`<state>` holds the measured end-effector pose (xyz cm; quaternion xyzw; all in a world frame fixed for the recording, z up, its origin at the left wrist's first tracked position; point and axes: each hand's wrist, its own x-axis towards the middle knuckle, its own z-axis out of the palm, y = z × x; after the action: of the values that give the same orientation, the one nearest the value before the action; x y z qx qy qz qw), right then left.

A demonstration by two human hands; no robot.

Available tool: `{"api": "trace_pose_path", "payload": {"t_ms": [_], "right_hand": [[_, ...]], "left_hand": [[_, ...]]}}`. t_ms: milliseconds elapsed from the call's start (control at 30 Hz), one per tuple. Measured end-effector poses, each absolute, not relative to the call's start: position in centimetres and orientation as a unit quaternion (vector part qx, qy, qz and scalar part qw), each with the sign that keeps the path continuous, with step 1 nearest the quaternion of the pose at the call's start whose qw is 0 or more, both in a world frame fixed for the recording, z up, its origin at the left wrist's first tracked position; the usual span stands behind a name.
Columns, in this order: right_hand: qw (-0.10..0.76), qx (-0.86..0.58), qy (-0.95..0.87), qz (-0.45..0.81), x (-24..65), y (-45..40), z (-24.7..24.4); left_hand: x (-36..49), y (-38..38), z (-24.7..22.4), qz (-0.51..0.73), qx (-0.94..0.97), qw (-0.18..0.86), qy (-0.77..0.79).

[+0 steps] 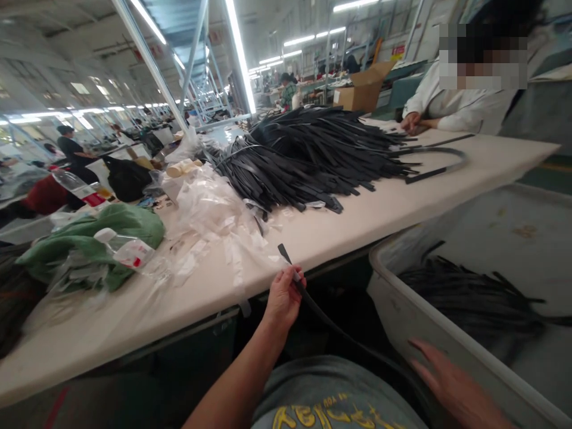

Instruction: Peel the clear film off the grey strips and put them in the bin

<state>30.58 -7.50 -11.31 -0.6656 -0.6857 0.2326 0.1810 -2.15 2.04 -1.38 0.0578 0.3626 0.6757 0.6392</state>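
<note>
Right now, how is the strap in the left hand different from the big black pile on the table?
The strap is one piece; the pile is many bunched together. The left hand holds the strap, which bends down past the edge of the table; the pile lies on the table. All the pieces are long, thin and dark.

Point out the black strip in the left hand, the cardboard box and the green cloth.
Black strip [314, 306]: head view, on the stretch just below the left hand [286, 295].
Cardboard box [360, 98]: head view, on its side wall.
Green cloth [137, 221]: head view, on its upper right part.
</note>
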Motion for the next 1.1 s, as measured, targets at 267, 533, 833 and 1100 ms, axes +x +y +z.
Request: {"api": "trace_pose_path", "payload": {"t_ms": [267,533,833,1100], "right_hand": [[0.244,-0.387,-0.717,0.526,12.4,0.6,-0.8],[0.257,-0.445,-0.756,0.404,15.6,-2.4,-1.0],[0.224,-0.452,-0.787,0.356,13.5,-2.6,-1.3],[0.228,-0.39,-0.764,0.461,13.7,-2.3,0.5]], "left_hand": [[-2.0,-1.5,-1.3,0.659,0.102,0.631,0.396],[-5.7,-1.9,0.3,0.68,-0.034,0.617,0.396],[-4.2,-3.0,-0.5,0.654,-0.02,0.65,0.387],[-4.4,-3.2,-1.6,0.67,0.019,0.625,0.401]]}}
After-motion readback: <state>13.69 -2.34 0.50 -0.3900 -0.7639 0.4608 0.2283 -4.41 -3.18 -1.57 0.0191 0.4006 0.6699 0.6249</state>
